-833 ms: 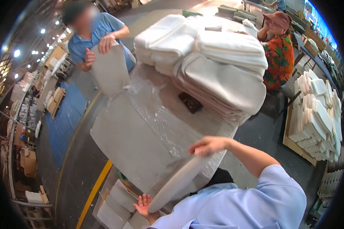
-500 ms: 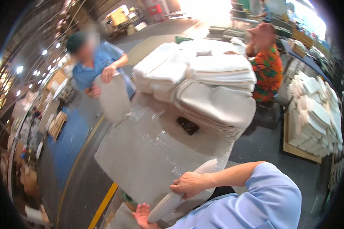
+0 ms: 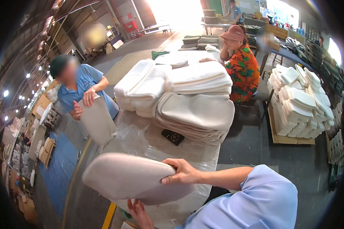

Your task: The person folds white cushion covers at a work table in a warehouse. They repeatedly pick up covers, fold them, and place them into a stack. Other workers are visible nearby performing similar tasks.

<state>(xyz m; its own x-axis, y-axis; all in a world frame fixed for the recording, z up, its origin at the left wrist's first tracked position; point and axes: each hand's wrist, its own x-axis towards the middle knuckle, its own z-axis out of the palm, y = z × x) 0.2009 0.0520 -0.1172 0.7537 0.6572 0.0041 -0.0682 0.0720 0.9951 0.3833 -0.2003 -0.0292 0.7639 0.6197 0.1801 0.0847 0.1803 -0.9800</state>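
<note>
I hold a flat, grey-beige cushion cover (image 3: 126, 177) level in front of me, above the near end of the table. My right hand (image 3: 181, 172) grips its right edge from above, thumb under the rim. My left hand (image 3: 140, 214) supports it from below, fingers spread against the underside. Behind it, the plastic-covered table (image 3: 149, 141) carries a stack of similar beige covers (image 3: 197, 114) and piles of white foam pads (image 3: 172, 82).
A person in a blue shirt (image 3: 82, 86) at the table's left holds another beige cover (image 3: 97, 120). A seated person in an orange patterned shirt (image 3: 240, 66) is at the far right end. A small black object (image 3: 173, 137) lies on the table. A pallet of white pads (image 3: 302, 103) stands right.
The cover has swung from a tilted, edge-on position to lying flat and broad in front of me. My head has lifted, showing more of the hall.
</note>
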